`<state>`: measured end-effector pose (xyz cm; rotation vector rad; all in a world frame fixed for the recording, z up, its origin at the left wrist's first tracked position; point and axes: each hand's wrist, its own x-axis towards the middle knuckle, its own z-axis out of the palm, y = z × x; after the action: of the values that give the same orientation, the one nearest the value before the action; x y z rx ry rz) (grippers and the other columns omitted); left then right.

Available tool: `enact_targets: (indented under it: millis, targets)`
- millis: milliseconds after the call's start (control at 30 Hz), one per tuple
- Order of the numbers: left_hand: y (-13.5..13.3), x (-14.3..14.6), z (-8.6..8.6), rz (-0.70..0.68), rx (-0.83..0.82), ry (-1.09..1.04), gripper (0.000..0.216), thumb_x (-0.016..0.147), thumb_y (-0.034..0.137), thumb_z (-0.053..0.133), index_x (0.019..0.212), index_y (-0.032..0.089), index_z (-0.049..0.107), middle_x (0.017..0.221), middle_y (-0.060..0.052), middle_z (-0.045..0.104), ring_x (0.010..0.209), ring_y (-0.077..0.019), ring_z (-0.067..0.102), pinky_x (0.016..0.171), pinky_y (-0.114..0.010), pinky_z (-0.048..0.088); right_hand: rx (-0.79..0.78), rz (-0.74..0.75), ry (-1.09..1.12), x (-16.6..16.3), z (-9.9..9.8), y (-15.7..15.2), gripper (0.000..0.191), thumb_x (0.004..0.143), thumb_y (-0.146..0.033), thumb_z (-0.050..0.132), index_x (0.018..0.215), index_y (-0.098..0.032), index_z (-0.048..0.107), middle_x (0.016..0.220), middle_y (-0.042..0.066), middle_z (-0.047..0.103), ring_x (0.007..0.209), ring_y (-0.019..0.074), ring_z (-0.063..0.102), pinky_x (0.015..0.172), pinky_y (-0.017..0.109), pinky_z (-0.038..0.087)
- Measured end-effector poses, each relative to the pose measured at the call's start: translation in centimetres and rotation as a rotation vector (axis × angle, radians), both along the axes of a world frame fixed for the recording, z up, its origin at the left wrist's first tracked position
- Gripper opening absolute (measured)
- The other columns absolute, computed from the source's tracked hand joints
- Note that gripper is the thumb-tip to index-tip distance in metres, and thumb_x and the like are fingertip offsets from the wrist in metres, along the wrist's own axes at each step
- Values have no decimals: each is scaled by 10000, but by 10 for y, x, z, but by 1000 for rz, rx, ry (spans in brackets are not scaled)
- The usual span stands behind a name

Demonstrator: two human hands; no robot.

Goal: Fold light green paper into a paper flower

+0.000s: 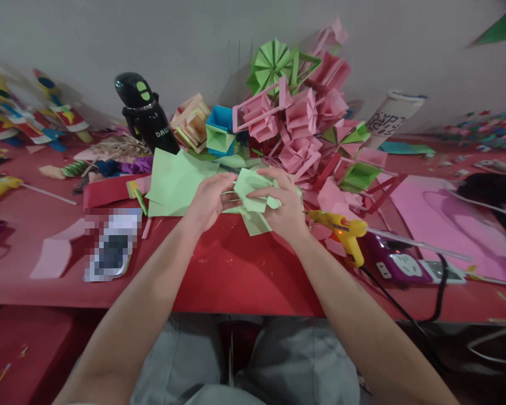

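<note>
In the head view, a light green folded piece of paper (249,188) is held up between my two hands over the red table. My right hand (284,205) grips it from the right, fingers spread across its face. From the left, my left hand (213,199) closes on its edge, with the fingertips partly hidden behind the paper. Light green sheets (177,183) lie flat beneath and to the left of my left hand. Just right of my right hand rests a yellow hot glue gun (341,228) with a glue stick in its back.
Pink folded-paper lanterns (301,115) pile up against the wall behind my hands. A black bottle (145,112) stands at the back left. A phone (114,244) lies left of my forearm, and a purple power strip (398,261) sits at the right, its cables crossing the table edge.
</note>
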<state>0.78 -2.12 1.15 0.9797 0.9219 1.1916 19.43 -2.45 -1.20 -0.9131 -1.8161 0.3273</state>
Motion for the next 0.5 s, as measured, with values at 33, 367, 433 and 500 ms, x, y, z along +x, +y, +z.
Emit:
enact_targets:
  millis: [33, 367, 433, 500]
  targets:
    - [0, 0, -1, 21, -2, -4, 269, 788, 298, 765, 981, 158, 640, 864, -61, 725, 771, -171, 712, 784, -335, 609, 0, -10, -23, 1, -1, 1, 116, 802, -236, 752, 858, -330, 792, 1361, 8, 618, 1360, 313, 490, 1150, 576, 349]
    - [3, -1, -2, 94, -105, -7, 281, 742, 77, 782, 989, 122, 656, 855, -47, 746, 750, -147, 728, 902, -363, 604, -30, -61, -59, 1, 0, 3, 212, 845, -471, 735, 868, -263, 773, 1579, 30, 450, 1495, 346, 344, 1206, 574, 294]
    - [2, -1, -1, 53, -122, -4, 227, 770, 78, 760, 966, 115, 653, 875, -63, 748, 790, -171, 748, 931, -383, 596, -57, -77, 14, 2, -1, 4, 246, 863, -482, 714, 831, -241, 753, 1524, 69, 514, 1437, 330, 437, 1182, 547, 341]
    - [2, -1, -1, 23, -123, -4, 200, 787, 70, 740, 958, 113, 647, 879, -66, 743, 827, -192, 761, 942, -391, 592, -100, -78, 100, 2, -1, 5, 262, 861, -481, 715, 812, -225, 727, 1462, 95, 570, 1380, 310, 505, 1148, 515, 392]
